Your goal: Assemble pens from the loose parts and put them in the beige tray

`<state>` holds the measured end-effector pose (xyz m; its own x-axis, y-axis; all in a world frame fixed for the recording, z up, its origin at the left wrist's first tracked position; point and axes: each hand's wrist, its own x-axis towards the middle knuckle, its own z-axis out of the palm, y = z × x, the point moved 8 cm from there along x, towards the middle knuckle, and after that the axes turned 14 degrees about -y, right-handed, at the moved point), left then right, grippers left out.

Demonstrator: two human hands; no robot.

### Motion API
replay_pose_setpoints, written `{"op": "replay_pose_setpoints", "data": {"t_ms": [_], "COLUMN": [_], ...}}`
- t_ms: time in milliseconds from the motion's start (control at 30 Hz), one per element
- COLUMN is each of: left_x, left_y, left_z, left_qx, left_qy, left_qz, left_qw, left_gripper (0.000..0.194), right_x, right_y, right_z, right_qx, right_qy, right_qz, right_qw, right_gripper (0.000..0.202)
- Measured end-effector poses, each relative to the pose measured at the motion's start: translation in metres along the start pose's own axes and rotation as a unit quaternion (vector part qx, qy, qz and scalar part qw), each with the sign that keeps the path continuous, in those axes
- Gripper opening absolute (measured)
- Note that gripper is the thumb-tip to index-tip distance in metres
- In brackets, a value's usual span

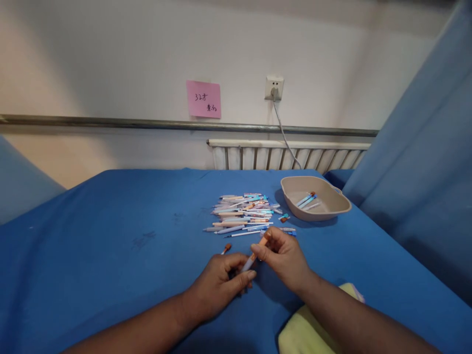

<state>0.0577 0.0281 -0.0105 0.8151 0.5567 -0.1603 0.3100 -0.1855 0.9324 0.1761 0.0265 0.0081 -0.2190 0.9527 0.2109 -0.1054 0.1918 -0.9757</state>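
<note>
Both of my hands meet on one pen (248,264), with a pale barrel and an orange upper part, tilted up to the right. My left hand (221,285) is closed round the pale lower end. The orange upper end is pinched between the thumb and fingers of my right hand (283,258). Just beyond my left hand, a small brown-topped piece (227,247) sticks out; its lower part is hidden by the hand. Behind my hands lies a pile of pens and thin refills (239,214) in pale, blue and orange tones.
A beige basin (341,204) with several pens (307,200) stands at the back right. Small blue and brown pieces (283,218) lie beside it. A yellow-green cloth (304,332) is under my right forearm. Blue fabric covers the table (110,236); a wall and radiator (258,155) stand behind.
</note>
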Motion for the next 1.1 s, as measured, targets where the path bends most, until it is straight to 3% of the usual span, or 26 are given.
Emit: {"op": "replay_pose_setpoints", "data": {"t_ms": [167,300,500,800,1100], "left_x": [0.003,0.004,0.002,0.000,-0.002], "left_y": [-0.004,-0.007,-0.006,0.010,0.015], "left_z": [0.000,-0.004,-0.002,-0.011,-0.008], "left_qx": [-0.063,-0.068,-0.005,0.147,0.166], "left_qy": [0.000,0.001,-0.026,0.020,0.014], "left_qz": [-0.025,-0.037,-0.040,0.007,0.023], "left_qw": [0.998,0.997,0.999,0.989,0.986], "left_gripper": [0.027,0.031,0.036,0.030,0.026], "right_x": [0.003,0.004,0.008,0.008,0.007], "right_y": [-0.002,-0.006,-0.007,-0.012,-0.003], "right_z": [0.001,-0.013,-0.020,-0.014,-0.014], "right_qx": [0.052,0.080,0.049,0.036,-0.001], "right_qy": [-0.056,-0.018,-0.002,-0.011,-0.004], "right_qz": [-0.010,-0.041,-0.024,0.005,0.014], "right_qw": [0.997,0.996,0.999,0.999,1.000], "right_gripper": [0.032,0.028,0.024,0.035,0.036]}}
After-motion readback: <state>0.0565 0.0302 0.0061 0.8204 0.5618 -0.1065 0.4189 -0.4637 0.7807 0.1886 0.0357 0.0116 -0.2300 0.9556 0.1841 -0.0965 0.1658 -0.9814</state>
